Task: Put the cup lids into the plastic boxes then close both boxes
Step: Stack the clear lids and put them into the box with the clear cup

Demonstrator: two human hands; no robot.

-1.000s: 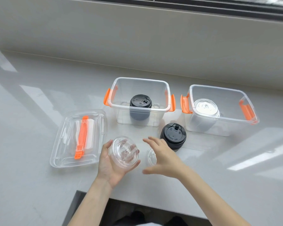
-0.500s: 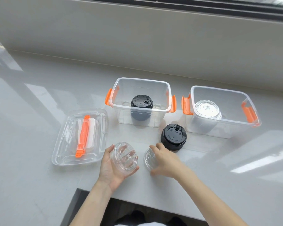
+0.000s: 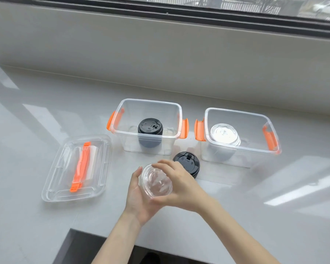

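1. Cup lids are split three ways: a black stack (image 3: 150,128) stands inside the left box (image 3: 122,105), a clear stack (image 3: 224,134) stands inside the right box (image 3: 236,113), and a few are not yet boxed.
2. Both hands meet over the front of the bench (image 3: 274,197) around a clear lid (image 3: 156,181). The left hand (image 3: 139,197) cups it from below with its fingers curled at the rim; the right hand (image 3: 179,182) lies over its far side, fingers bent onto the edge. Whether one lid or two nested ones are held, I cannot tell.
3. One black lid (image 3: 187,164) sits on the bench just behind the right hand, between the two boxes.
4. Two box covers (image 3: 75,168) with an orange handle (image 3: 81,166) lie stacked to the left, apart from both boxes, whose orange latches stand open.
5. Judged from this, the step in hand is gathering the loose clear lids, partway through the filling.
6. The next move likely calls for carrying the clear lid to the right box and setting it level on the clear stack, so it nests rather than tips.
7. After that, the black lid goes left, then the covers go on.
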